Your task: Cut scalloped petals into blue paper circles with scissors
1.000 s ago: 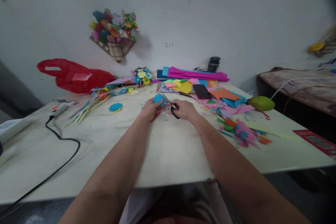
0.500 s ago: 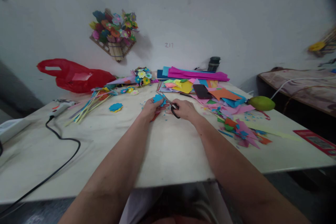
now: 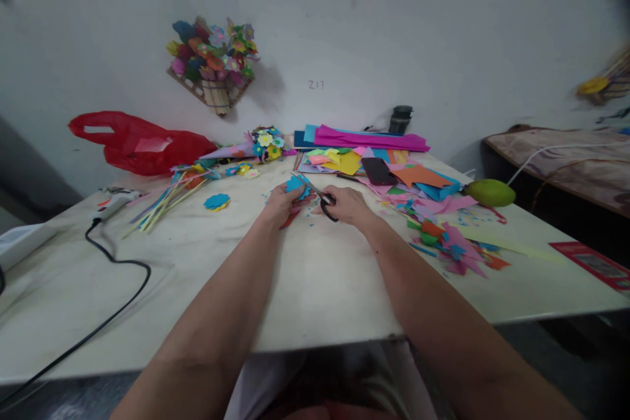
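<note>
Between both hands, steel scissors (image 3: 317, 196) bite scalloped blue paper (image 3: 296, 186).

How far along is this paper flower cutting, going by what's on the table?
Done: a blue cut flower lies on the table, and finished flowers on sticks lie beside it. In hand: the left hand holds a blue paper piece while the right hand works the scissors at it. Left: a stack of uncut coloured sheets waits behind.

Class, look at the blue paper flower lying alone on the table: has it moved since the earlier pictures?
No. The blue paper flower lies at the same spot beside the stick bundle.
</note>
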The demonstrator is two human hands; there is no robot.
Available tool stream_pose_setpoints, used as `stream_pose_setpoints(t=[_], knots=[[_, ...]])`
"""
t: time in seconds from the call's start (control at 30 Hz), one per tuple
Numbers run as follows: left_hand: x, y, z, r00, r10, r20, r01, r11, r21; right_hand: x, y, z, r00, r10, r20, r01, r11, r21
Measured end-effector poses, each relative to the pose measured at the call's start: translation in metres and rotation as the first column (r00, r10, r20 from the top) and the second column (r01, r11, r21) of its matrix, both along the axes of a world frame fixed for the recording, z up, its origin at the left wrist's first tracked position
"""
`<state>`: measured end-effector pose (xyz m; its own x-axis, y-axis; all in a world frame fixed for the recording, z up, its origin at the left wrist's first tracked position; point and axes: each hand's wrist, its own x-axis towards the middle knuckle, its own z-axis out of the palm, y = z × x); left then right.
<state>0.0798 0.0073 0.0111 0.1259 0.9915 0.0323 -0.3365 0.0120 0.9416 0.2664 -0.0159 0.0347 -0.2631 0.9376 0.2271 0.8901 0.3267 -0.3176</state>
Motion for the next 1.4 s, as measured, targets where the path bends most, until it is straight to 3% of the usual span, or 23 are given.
stream_pose_setpoints(t=[0.73, 1.1, 1.23, 1.4], knots=[[0.000, -0.001, 0.001, 1.000, 0.019, 0.008, -0.019, 0.999, -0.028, 0.001, 0.002, -0.002, 1.000, -0.001, -0.016, 0.001, 1.000, -0.006], [0.000, 0.000, 0.001, 0.999, 0.038, -0.008, -0.039, 0.997, -0.059, 0.006, 0.017, -0.017, 0.940, -0.025, -0.342, 0.021, 1.000, -0.015], [-0.001, 0.000, 0.001, 0.998, 0.047, -0.037, -0.049, 0.997, -0.059, 0.008, 0.025, -0.026, 0.903, 0.034, -0.428, -0.026, 0.999, 0.023], [-0.001, 0.000, 0.001, 0.998, 0.051, -0.044, -0.054, 0.997, -0.058, 0.006, 0.025, -0.026, 0.797, 0.068, -0.600, -0.152, 0.984, -0.091]])
